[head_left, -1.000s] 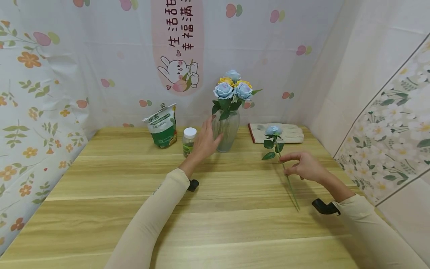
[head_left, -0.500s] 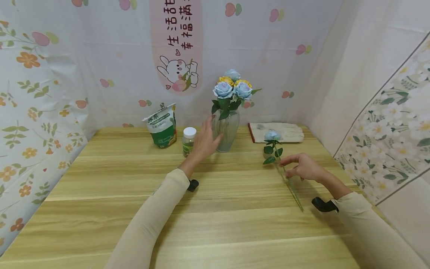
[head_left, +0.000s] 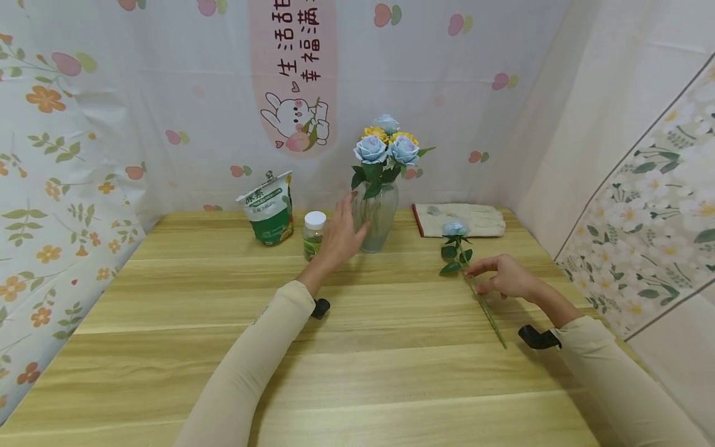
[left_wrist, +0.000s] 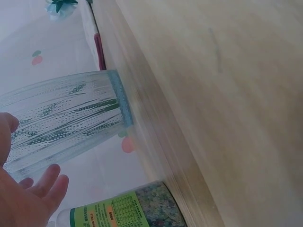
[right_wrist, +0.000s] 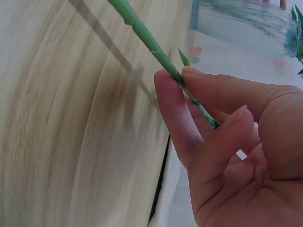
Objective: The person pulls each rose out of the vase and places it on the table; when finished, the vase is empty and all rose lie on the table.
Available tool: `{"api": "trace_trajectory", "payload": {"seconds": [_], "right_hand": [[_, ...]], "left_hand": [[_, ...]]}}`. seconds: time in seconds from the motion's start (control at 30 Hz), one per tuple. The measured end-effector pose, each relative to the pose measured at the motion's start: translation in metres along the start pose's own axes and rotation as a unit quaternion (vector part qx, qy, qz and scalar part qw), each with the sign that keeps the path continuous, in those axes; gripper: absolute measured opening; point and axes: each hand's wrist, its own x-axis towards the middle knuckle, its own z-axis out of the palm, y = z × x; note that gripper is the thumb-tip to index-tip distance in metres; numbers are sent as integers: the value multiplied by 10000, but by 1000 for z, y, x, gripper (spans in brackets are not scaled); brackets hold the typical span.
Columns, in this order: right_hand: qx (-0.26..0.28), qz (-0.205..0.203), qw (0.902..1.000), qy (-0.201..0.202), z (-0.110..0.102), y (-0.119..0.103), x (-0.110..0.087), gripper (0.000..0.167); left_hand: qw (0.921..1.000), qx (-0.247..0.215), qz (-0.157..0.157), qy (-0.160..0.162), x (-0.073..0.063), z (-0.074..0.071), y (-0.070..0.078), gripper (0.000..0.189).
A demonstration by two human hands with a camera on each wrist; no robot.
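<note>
A clear ribbed glass vase (head_left: pixel 377 217) stands upright at the back, filled with blue roses (head_left: pixel 371 150) and yellow flowers. My left hand (head_left: pixel 341 239) is at the vase's left side, its fingers spread and relaxed; in the left wrist view the thumb overlaps the glass. On the right, my right hand (head_left: pixel 505 278) pinches the green stem of a single blue rose (head_left: pixel 455 230) between thumb and fingertips. This rose slants, bloom toward the back and stem end toward me. In the right wrist view the stem (right_wrist: pixel 151 45) passes between the fingertips above the wooden table (right_wrist: pixel 61 142).
A white-capped jar (head_left: pixel 315 233) stands just left of my left hand, with a clipped green and white pouch (head_left: pixel 270 211) further left. White work gloves (head_left: pixel 486 222) lie at the back right, behind the held rose. A patterned curtain (head_left: pixel 195 124) closes off the back.
The held rose has tipped lower: its bloom dropped slightly and the stem end swung a little to the right. My left hand and the vase have stayed in place.
</note>
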Motion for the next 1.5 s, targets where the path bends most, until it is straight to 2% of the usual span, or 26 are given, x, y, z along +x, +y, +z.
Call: {"api": "trace_trajectory", "payload": {"seconds": [0.33, 0.7, 1.13, 1.37, 1.5], "right_hand": [[23, 70, 9999, -91, -2, 5, 3, 42], [2, 86, 9997, -208, -5, 8, 4, 45], [-79, 360, 9992, -125, -6, 7, 5, 45], [-177, 305, 9994, -56, -9, -1, 5, 45], [-353, 238, 9990, 150, -11, -8, 4, 45]], "left_hand": [[10000, -57, 44, 35, 0, 1, 0, 71], [9998, -208, -4, -69, 0, 0, 0, 70], [9996, -246, -51, -121, 0, 1, -1, 70], [9996, -257, -11, -132, 0, 0, -1, 70], [9996, -253, -9, -128, 1, 0, -1, 70]]}}
